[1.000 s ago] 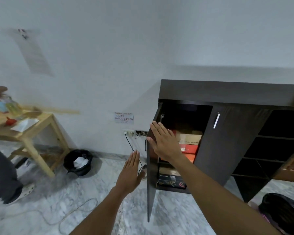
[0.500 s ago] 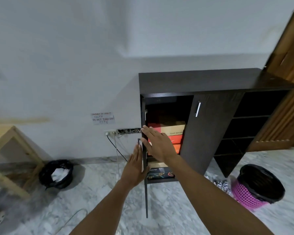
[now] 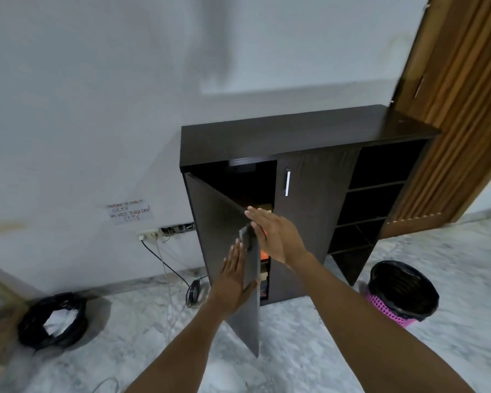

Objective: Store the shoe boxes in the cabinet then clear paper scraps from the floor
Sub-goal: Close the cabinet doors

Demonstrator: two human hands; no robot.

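A dark brown cabinet (image 3: pixel 301 131) stands against the white wall. Its left door (image 3: pixel 219 222) is half swung in. My left hand (image 3: pixel 234 279) lies flat and open against the door's outer face near its free edge. My right hand (image 3: pixel 275 236) is open, fingers together, just past that edge in front of the gap. Stacked shoe boxes (image 3: pixel 263 255) show only as an orange sliver behind the door. The right door (image 3: pixel 309 211) is closed.
A pink bin with a black liner (image 3: pixel 400 293) stands right of the cabinet, below its open shelves (image 3: pixel 374 199). A black bin holding paper (image 3: pixel 54 319) sits left on the marble floor. Cables (image 3: pixel 167 268) hang from a wall socket. A wooden door (image 3: pixel 459 109) is at right.
The cabinet's left door has swung from wide open to about half closed under my left hand. The view has shifted right, hiding the wooden table and bringing the pink bin in.
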